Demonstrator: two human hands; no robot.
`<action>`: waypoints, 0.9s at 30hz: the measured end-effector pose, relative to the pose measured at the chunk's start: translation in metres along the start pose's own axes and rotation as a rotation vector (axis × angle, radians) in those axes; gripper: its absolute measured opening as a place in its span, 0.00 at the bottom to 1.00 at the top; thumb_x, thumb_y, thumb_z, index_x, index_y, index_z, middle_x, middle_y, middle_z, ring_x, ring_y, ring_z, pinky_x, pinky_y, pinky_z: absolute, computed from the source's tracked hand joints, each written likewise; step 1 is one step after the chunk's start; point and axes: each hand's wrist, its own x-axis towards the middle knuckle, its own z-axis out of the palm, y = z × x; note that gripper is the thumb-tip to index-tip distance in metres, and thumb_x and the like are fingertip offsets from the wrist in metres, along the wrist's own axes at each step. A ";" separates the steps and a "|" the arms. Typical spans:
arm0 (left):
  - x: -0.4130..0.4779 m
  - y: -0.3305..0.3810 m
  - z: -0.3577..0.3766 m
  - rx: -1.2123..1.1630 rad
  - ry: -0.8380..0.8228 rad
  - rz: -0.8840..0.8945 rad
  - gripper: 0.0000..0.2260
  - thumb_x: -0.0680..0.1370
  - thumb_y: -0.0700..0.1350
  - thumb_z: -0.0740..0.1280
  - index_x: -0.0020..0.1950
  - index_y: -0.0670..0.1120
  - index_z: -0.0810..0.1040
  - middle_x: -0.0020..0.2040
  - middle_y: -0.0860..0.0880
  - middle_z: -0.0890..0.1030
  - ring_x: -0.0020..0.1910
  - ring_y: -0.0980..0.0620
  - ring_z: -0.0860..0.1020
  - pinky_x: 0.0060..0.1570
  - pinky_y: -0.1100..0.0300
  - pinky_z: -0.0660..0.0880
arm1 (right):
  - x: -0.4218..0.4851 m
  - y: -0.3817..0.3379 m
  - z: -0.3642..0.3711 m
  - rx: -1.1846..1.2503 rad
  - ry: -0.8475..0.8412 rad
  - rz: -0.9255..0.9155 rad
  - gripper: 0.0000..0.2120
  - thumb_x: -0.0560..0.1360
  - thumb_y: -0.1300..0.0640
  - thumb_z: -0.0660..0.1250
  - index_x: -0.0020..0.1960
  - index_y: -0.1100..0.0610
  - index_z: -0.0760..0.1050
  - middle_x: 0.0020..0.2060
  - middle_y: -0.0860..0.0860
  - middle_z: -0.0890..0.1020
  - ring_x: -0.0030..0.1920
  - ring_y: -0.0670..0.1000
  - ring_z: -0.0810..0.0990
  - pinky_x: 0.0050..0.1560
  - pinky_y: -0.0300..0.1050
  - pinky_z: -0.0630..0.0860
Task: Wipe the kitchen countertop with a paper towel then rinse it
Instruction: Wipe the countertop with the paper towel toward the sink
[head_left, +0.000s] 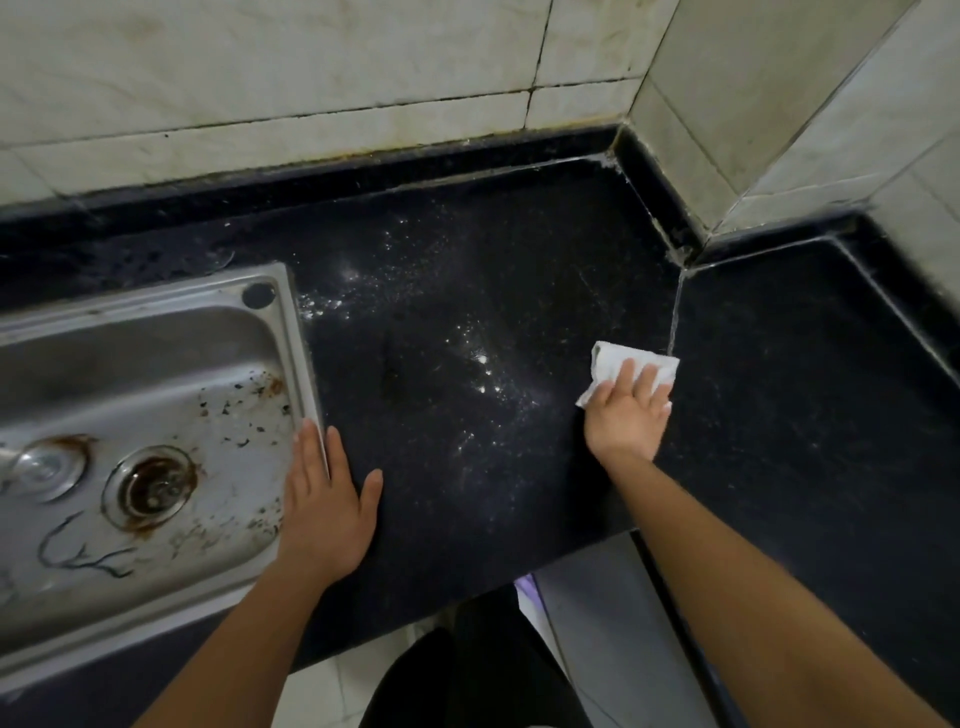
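The black speckled countertop (467, 270) fills the middle of the view, with white specks and glints scattered over its centre. A folded white paper towel (610, 364) lies flat on it near the seam at the right. My right hand (628, 415) presses down on the towel, fingers spread over its near half. My left hand (324, 499) rests flat with its fingers over the right rim of the steel sink (156, 374) and its thumb on the counter, holding nothing.
The sink basin is stained, with a rusty drain (150, 488) and dark crumbs. A tap tip (15, 460) shows at the far left edge. Tiled walls (311, 78) close the back and right corner. The counter's front edge drops to the floor (597, 623) below.
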 end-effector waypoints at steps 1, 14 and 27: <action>0.000 0.000 0.000 0.000 -0.004 0.004 0.33 0.80 0.60 0.45 0.76 0.43 0.35 0.74 0.44 0.28 0.74 0.47 0.31 0.73 0.51 0.37 | -0.011 -0.014 0.010 0.008 0.000 -0.023 0.26 0.82 0.49 0.41 0.78 0.55 0.45 0.77 0.57 0.46 0.76 0.59 0.41 0.75 0.54 0.42; -0.001 0.003 -0.005 -0.017 -0.069 -0.033 0.33 0.80 0.61 0.45 0.75 0.45 0.33 0.70 0.48 0.24 0.71 0.51 0.28 0.74 0.50 0.39 | -0.029 0.011 0.022 -0.480 -0.186 -1.177 0.23 0.82 0.48 0.45 0.75 0.51 0.58 0.74 0.49 0.64 0.74 0.53 0.58 0.71 0.54 0.60; 0.000 0.009 -0.013 -0.004 -0.123 -0.091 0.33 0.80 0.60 0.45 0.70 0.46 0.26 0.68 0.49 0.22 0.70 0.52 0.26 0.72 0.52 0.36 | -0.065 -0.081 0.041 -0.191 -0.117 -0.862 0.26 0.80 0.48 0.43 0.73 0.55 0.64 0.72 0.58 0.65 0.71 0.64 0.64 0.67 0.60 0.66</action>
